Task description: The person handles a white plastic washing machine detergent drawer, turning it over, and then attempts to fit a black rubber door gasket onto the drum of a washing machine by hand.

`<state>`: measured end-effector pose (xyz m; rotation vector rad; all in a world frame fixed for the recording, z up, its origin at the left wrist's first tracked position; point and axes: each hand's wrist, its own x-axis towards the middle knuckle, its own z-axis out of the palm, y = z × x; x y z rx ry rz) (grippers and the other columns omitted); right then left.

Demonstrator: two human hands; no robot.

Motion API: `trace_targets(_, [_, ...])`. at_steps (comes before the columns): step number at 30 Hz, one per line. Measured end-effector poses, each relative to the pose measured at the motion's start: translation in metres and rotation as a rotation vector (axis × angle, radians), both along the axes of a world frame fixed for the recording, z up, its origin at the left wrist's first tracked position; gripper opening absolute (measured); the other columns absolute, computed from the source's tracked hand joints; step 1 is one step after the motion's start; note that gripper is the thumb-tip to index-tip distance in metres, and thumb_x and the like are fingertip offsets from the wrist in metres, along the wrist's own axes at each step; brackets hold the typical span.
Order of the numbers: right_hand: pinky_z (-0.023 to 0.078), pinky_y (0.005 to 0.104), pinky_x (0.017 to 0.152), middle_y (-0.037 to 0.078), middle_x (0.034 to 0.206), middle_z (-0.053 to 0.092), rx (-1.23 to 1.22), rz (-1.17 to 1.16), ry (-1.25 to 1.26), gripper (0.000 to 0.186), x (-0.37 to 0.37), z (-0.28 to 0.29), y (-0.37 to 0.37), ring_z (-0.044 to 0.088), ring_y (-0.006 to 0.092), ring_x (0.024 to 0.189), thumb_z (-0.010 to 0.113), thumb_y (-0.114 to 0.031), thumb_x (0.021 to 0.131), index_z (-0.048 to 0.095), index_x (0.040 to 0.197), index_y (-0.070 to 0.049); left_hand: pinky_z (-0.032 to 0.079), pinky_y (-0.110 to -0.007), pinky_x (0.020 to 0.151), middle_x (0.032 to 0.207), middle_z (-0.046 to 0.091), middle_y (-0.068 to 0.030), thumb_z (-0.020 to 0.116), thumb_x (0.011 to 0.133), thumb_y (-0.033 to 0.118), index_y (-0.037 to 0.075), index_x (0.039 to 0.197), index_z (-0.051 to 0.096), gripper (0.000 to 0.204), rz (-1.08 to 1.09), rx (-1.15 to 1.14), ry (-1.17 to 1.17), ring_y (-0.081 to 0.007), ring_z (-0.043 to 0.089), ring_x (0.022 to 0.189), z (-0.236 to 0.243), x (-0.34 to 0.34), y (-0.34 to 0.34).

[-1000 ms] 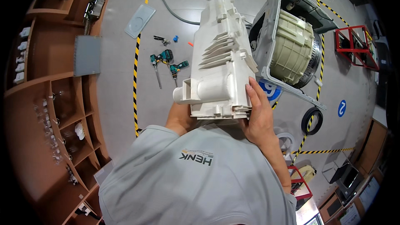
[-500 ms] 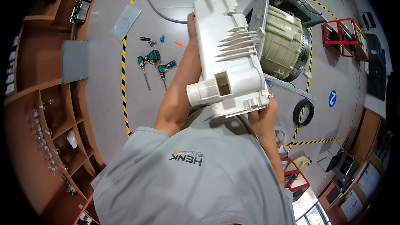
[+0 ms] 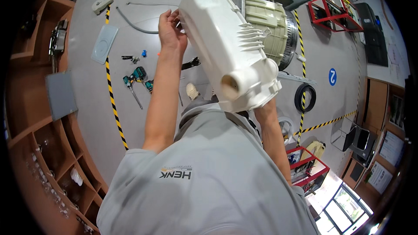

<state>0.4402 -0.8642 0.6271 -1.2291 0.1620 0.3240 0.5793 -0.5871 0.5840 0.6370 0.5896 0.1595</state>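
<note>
The white plastic housing (image 3: pixel 222 43) is tilted, raised above the floor (image 3: pixel 91 82). Your left hand (image 3: pixel 172 31) half-curls at its upper left edge; your right hand (image 3: pixel 266 108) is mostly hidden under its lower end. I cannot tell whether either pinches it. Beyond lie a pale green drum (image 3: pixel 264 28), right, and a teal drill (image 3: pixel 138 73), left.

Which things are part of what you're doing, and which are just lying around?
Part of it:
white plastic housing
left hand, by its upper left side
right hand, mostly hidden under its lower end

Seem to be just lying around:
green-and-black power tools
gray hose
black ring
pale flat panel
</note>
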Motion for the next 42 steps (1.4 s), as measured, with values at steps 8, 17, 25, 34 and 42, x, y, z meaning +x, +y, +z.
trace_targets(8, [0.053, 0.0346, 0.089, 0.005, 0.114, 0.062, 0.308, -0.283, 0.358, 0.036, 0.007, -0.013, -0.028, 0.062, 0.0200, 0.103, 0.064, -0.009, 0.086, 0.054, 0.120, -0.006, 0.039, -0.039, 0.102, 0.124, 0.057, -0.0098, 0.052, 0.094, 0.029, 0.004, 0.126, 0.053, 0.040, -0.209, 0.330, -0.139, -0.0207, 0.049, 0.119, 0.000, -0.019, 0.030])
trace_targets(17, [0.047, 0.0442, 0.099, 0.007, 0.121, 0.062, 0.529, -0.266, 0.272, 0.053, 0.004, -0.037, -0.047, 0.057, 0.0258, 0.114, 0.071, -0.038, 0.079, 0.058, 0.121, -0.008, 0.040, -0.038, 0.104, 0.123, 0.058, -0.0121, 0.048, 0.098, 0.031, 0.002, 0.125, 0.052, 0.040, -0.431, 0.263, -0.111, -0.0214, 0.053, 0.118, -0.017, -0.072, 0.035])
trace_targets(25, [0.047, 0.0467, 0.097, 0.008, 0.119, 0.063, 0.740, -0.349, 0.399, 0.044, 0.011, -0.036, -0.048, 0.059, 0.0272, 0.111, 0.067, -0.028, 0.080, 0.060, 0.118, -0.005, 0.038, -0.043, 0.105, 0.127, 0.055, -0.0214, 0.041, 0.098, 0.047, 0.001, 0.131, 0.046, 0.057, -0.629, 0.276, -0.281, -0.0297, 0.052, 0.121, 0.003, -0.083, -0.003])
trace_targets(34, [0.053, 0.0446, 0.090, 0.009, 0.110, 0.067, 0.721, -0.400, 0.488, 0.037, 0.007, -0.027, -0.043, 0.062, 0.0267, 0.106, 0.067, -0.022, 0.078, 0.063, 0.111, -0.005, 0.046, -0.037, 0.096, 0.114, 0.062, -0.0123, 0.056, 0.095, 0.017, 0.000, 0.123, 0.052, 0.033, -0.509, 0.480, -0.318, -0.0224, 0.062, 0.104, 0.019, -0.070, -0.003])
trace_targets(42, [0.054, 0.0401, 0.086, 0.007, 0.108, 0.066, 0.663, -0.320, 0.402, 0.038, 0.001, -0.034, -0.044, 0.063, 0.0240, 0.102, 0.071, -0.023, 0.077, 0.062, 0.110, -0.006, 0.048, -0.034, 0.092, 0.113, 0.061, -0.0103, 0.060, 0.092, 0.010, -0.002, 0.120, 0.055, 0.030, -0.443, 0.532, -0.274, -0.0211, 0.062, 0.101, 0.014, -0.079, -0.008])
